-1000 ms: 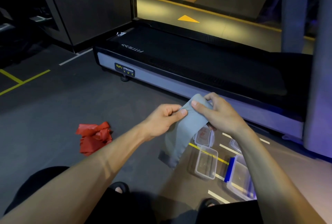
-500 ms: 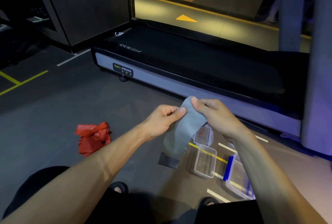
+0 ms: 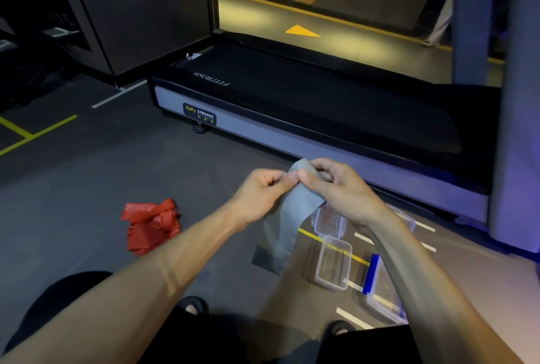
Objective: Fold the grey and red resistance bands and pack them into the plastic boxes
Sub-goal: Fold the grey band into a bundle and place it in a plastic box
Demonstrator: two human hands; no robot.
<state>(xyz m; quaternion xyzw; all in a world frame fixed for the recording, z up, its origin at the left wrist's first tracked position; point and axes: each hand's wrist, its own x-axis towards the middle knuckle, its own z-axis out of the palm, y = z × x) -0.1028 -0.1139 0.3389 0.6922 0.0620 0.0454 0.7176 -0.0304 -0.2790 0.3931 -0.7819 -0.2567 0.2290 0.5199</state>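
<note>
A grey resistance band (image 3: 287, 217) hangs in the air over the floor, its lower end reaching down toward the ground. My left hand (image 3: 260, 192) pinches its top edge between thumb and forefinger. My right hand (image 3: 340, 188) pinches the same top edge right beside it, fingers curled over the fold. A crumpled red resistance band (image 3: 150, 224) lies on the floor to the left. Below my right hand, a small clear plastic box (image 3: 333, 265) stands open on the floor, with a clear lid (image 3: 328, 219) just beyond it. A larger clear box with a blue clip (image 3: 380, 290) sits partly hidden under my right forearm.
A black and grey treadmill (image 3: 292, 118) runs across the floor just beyond my hands. A grey pillar (image 3: 517, 129) stands at the right. Yellow and white lines mark the dark floor (image 3: 102, 176). My knees and sandalled feet (image 3: 191, 306) are at the bottom.
Both hands have drawn closer together at the top of the grey band, narrowing its upper fold. The band's hanging end has shifted slightly. The view has drifted a little.
</note>
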